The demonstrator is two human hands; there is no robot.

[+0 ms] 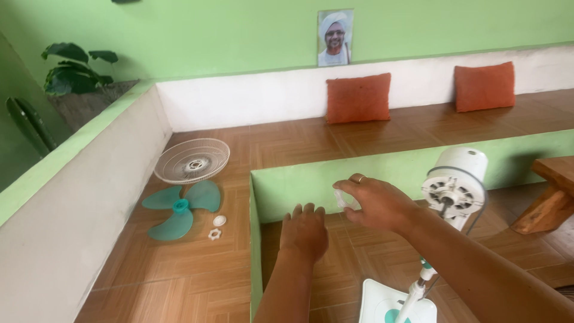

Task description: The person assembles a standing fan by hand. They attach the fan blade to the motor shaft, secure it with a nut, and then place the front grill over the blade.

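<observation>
My right hand [376, 200] holds a small clear plastic piece [345, 200] between its fingertips, above the low green wall [359, 170]. My left hand [304, 230] hangs palm down just left of it, fingers together, holding nothing. A white fan motor head [454, 182] on its stand sits to the right of my right hand, with the white base [382, 302] below. Beyond the wall, a teal fan blade [179, 209], a white wire fan guard [192, 160], a white round cap [219, 221] and a white nut [214, 234] lie on the wooden floor.
Two orange cushions [358, 97] [484, 87] lean on the white back ledge under a framed portrait [335, 37]. A wooden bench [547, 191] stands at the right. Green plants [75, 69] grow behind the left wall.
</observation>
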